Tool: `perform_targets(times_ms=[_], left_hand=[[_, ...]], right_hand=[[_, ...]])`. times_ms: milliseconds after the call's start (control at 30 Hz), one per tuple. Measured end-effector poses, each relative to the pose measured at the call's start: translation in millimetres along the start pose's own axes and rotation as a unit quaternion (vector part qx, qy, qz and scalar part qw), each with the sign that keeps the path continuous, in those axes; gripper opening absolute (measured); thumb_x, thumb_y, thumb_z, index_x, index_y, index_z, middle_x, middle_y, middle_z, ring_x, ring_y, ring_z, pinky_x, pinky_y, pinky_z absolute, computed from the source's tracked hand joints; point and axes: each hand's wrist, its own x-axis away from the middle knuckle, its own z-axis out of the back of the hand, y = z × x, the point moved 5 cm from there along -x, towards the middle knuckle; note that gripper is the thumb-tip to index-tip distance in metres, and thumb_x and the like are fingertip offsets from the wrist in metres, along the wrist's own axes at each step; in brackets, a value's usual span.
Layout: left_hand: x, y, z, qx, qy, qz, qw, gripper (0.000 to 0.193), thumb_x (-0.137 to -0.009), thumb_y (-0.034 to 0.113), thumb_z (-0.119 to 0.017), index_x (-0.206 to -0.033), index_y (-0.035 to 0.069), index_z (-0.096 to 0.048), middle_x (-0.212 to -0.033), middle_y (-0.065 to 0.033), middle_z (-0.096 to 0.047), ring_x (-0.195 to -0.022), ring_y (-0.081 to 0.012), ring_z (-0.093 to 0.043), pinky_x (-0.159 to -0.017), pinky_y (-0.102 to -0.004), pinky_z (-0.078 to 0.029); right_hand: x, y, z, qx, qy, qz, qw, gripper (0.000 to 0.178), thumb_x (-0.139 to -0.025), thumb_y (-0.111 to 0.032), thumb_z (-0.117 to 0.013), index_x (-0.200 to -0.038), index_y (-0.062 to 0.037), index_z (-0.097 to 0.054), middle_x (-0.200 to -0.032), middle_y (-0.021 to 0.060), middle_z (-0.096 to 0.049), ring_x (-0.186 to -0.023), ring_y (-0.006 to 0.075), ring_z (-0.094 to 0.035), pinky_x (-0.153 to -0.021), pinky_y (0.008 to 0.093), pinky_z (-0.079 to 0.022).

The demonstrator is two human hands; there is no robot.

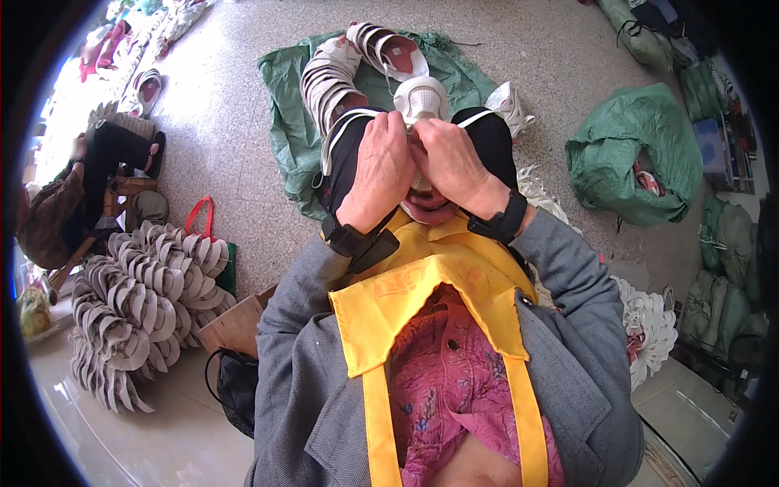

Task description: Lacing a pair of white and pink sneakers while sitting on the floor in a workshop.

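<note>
A white shoe upper [422, 95] with a mesh tongue lies between my knees, its reddish lining showing below my wrists. My left hand [381, 162] is closed at the left side of its lacing area. Close beside it, my right hand [454, 156] is closed too, the knuckles of both hands nearly touching. A white shoelace [480, 118] runs out from the hands over both dark-trousered knees. My fingertips and the holes under them are hidden.
Stacked white uppers [329, 85] rest on a green sheet [284, 134] ahead. A green sack [637, 154] stands at right. Piled grey shoe pieces [142, 304] lie at left, near a seated person [61, 207]. White uppers [649, 325] sit by my right elbow.
</note>
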Motion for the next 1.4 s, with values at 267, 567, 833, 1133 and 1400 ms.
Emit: perform_targets(times_ms=[267, 567, 833, 1133, 1400], left_hand=[[1, -4, -4, 0.006, 0.014, 0.014, 1.000, 0.013, -0.087, -0.001, -0.054, -0.099, -0.002, -0.050, -0.094, -0.0234, -0.054, -0.091, -0.0428, -0.055, -0.079, -0.0498, -0.045], [-3, 3, 4, 0.012, 0.011, 0.024, 1.000, 0.020, -0.086, -0.004, -0.052, -0.106, -0.001, -0.048, -0.095, -0.0226, -0.056, -0.089, -0.0433, -0.058, -0.074, -0.0512, -0.046], [-1, 3, 0, 0.011, 0.043, 0.002, 0.999, 0.029, -0.083, 0.000, -0.061, -0.109, 0.000, -0.050, -0.091, -0.0208, -0.055, -0.087, -0.0419, -0.057, -0.072, -0.0494, -0.046], [-37, 10, 8, 0.281, -0.217, 0.034, 0.934, 0.018, -0.097, 0.004, -0.058, -0.115, 0.001, -0.060, -0.110, -0.0087, -0.066, -0.098, -0.0124, -0.063, -0.083, -0.0289, -0.054], [-41, -8, -5, 0.381, -0.281, 0.039, 0.880, 0.011, -0.102, 0.012, -0.058, -0.107, 0.003, -0.059, -0.093, 0.0018, -0.057, -0.091, -0.0048, -0.053, -0.080, -0.0222, -0.047]], right_hand=[[-6, 1, 3, 0.053, 0.014, 0.035, 0.998, 0.013, -0.092, -0.011, -0.060, -0.092, 0.0014, -0.058, -0.091, 0.0210, -0.066, -0.078, 0.0400, -0.068, -0.068, 0.0467, -0.056], [-8, 0, 9, 0.082, -0.028, 0.069, 0.994, 0.010, -0.087, -0.010, -0.061, -0.087, -0.0001, -0.061, -0.082, 0.0172, -0.067, -0.074, 0.0363, -0.069, -0.065, 0.0454, -0.055], [45, 8, 100, -0.143, -0.128, -0.050, 0.980, 0.013, -0.092, -0.008, -0.067, -0.086, -0.0014, -0.058, -0.071, -0.0030, -0.052, -0.062, 0.0031, -0.045, -0.054, 0.0236, -0.038], [3, 21, 68, -0.356, -0.069, -0.072, 0.929, 0.013, -0.097, -0.013, -0.063, -0.090, -0.0024, -0.060, -0.075, -0.0056, -0.054, -0.068, 0.0006, -0.048, -0.057, 0.0210, -0.040], [2, 29, 56, -0.466, -0.085, -0.093, 0.876, 0.013, -0.102, -0.014, -0.056, -0.094, -0.0048, -0.060, -0.083, -0.0028, -0.060, -0.069, 0.0033, -0.054, -0.063, 0.0199, -0.046]])
